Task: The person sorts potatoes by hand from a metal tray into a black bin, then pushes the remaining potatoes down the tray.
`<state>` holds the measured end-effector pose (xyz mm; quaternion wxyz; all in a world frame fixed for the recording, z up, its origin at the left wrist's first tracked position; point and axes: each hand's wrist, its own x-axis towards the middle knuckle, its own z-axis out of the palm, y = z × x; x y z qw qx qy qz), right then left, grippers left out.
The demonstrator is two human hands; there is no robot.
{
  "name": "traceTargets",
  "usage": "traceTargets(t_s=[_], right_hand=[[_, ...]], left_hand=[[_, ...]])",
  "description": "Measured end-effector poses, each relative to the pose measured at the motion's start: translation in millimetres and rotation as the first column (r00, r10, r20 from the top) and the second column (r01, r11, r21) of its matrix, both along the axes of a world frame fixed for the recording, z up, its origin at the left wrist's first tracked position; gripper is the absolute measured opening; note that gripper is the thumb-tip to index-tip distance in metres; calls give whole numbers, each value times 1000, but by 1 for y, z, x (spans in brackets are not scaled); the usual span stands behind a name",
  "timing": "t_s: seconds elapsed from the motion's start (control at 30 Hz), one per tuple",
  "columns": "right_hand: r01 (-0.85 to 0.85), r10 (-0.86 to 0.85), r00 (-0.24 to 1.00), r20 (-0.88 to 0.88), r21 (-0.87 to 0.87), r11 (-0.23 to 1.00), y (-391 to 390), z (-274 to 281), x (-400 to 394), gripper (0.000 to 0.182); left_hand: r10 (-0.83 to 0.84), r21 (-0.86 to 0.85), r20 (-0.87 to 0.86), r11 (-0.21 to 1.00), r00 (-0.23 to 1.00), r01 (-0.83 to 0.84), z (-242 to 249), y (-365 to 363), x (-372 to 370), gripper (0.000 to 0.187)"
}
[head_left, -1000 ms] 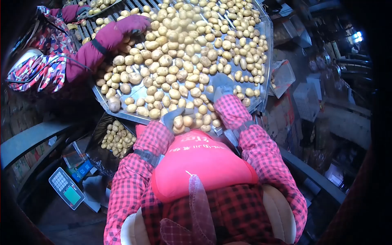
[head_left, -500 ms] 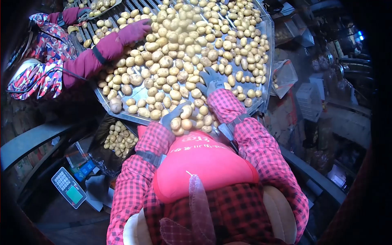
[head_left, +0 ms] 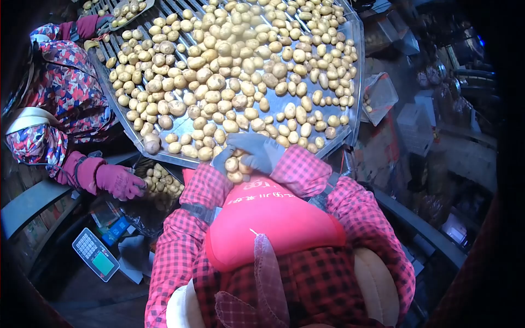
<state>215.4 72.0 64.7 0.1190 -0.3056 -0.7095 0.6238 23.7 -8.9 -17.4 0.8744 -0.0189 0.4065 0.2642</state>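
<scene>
Both of my hands wear grey gloves and come together at the near edge of a metal sorting table covered with loose potatoes. A few yellow potatoes are cupped between them, close against my red apron. My left hand is curled along the left side of these potatoes. From the right, my right hand bends over them, its fingers reaching across toward the left hand. The fingertips of the left hand are partly hidden.
A co-worker in a patterned garment stands at the left, one pink-gloved hand by a dark bag of potatoes. A scale display sits at lower left. A white crate stands on the right.
My right hand has come back from among the potatoes to meet my left hand, sweeping the table's near right part. The co-worker's hand has moved from the table down to the bag.
</scene>
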Motion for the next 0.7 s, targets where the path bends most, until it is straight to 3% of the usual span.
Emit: traceTargets(t_s=[0.1,0.17,0.2,0.27,0.33,0.37,0.43,0.5,0.53,0.63,0.7], right_hand=[[337,-353,930,104,144,931,4,-24,29,41],[341,-466,821,331,371,864,26,-67,74,39],[298,-506,717,480,444,845,36,-81,99,38],[139,-436,530,727,433,891,41,-80,126,41],[9,-362,492,792,411,912,42,-70,122,45],[-32,-361,447,818,418,908,38,-66,114,45],[13,-356,405,842,384,923,40,-68,108,47],[183,-346,416,841,296,938,51,-83,111,50],[195,-433,461,775,387,901,45,-100,117,52],[378,-560,501,660,415,828,46,-107,126,48],[427,-623,495,606,455,782,49,-101,121,50]], left_hand=[[172,62,448,973,877,-222,33,5,-6,39],[255,68,620,925,742,-374,39,-7,-27,31],[280,126,415,925,866,-359,58,-12,-43,25],[381,212,356,856,853,-471,64,-43,-81,24],[519,183,404,760,753,-623,35,-91,-124,31],[609,196,191,745,770,-638,38,-103,-137,35],[649,250,-357,759,672,-601,47,-122,-156,43],[719,249,-310,693,622,-677,10,-149,-197,49],[752,247,-286,657,594,-713,-8,-162,-218,53],[690,58,-666,428,285,-902,-14,-171,-229,64],[598,78,-779,393,191,-916,-50,-196,-266,77]])
